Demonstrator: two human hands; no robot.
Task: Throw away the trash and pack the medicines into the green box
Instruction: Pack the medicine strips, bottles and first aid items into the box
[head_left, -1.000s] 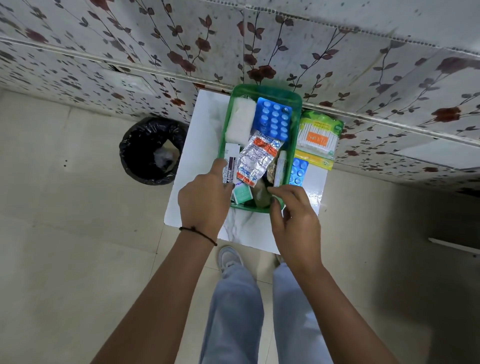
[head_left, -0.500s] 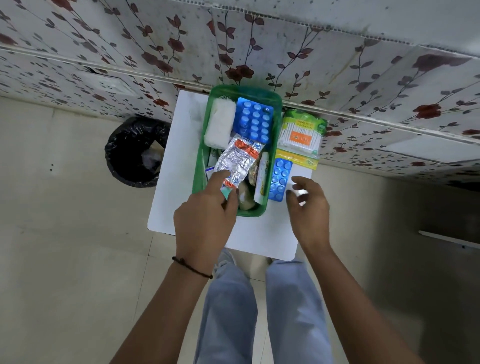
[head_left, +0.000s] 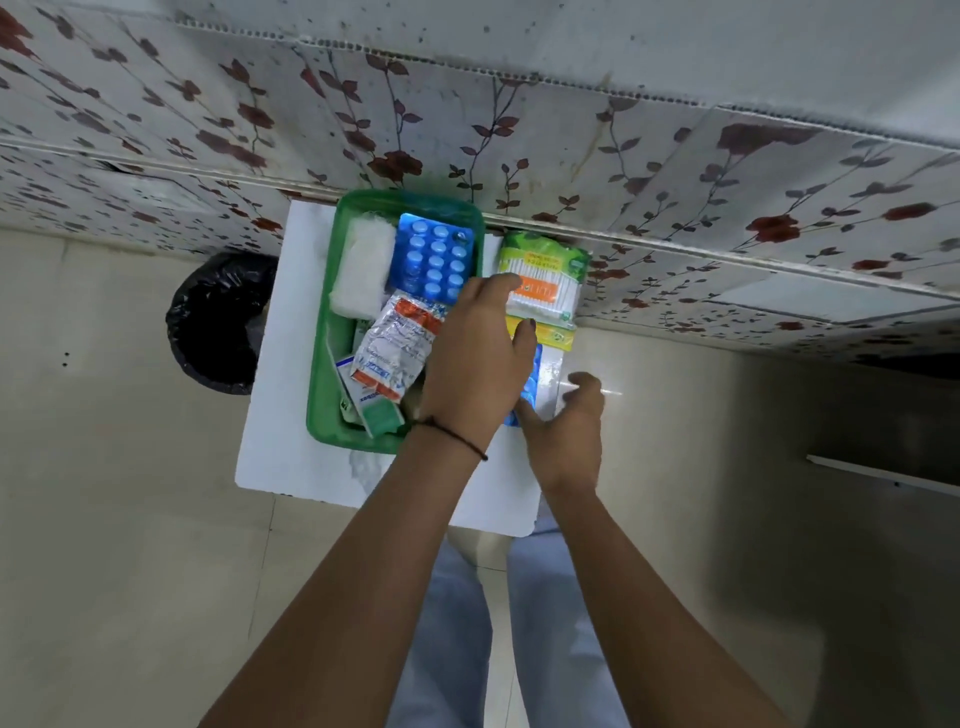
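A person stood over a small white table (head_left: 291, 457) pushed against a floral-papered wall (head_left: 571, 130), seen from a head-worn camera looking down. A green box (head_left: 324, 364) sat on the table, already holding a white gauze roll (head_left: 361, 273), a blue blister pack (head_left: 434, 257) at its far end, a crinkled silver foil strip (head_left: 392, 348) and a few small cartons beneath it.

The left hand (head_left: 475, 364), a dark thread at its wrist, reached across the box's right edge, fingers loosely spread and holding nothing; its fingertips lay on a pack of cotton swabs (head_left: 545, 280) standing on the table just right of the box. Below the swabs lay a yellow packet (head_left: 550, 335) and a second blue blister strip (head_left: 531, 379), mostly hidden by that hand.

The right hand (head_left: 563, 431) rested beside the blue strip, thumb touching its near end and fingers curled; whether it gripped the strip was unclear.

A black-lined bin (head_left: 218, 327) stood on the floor left of the table.
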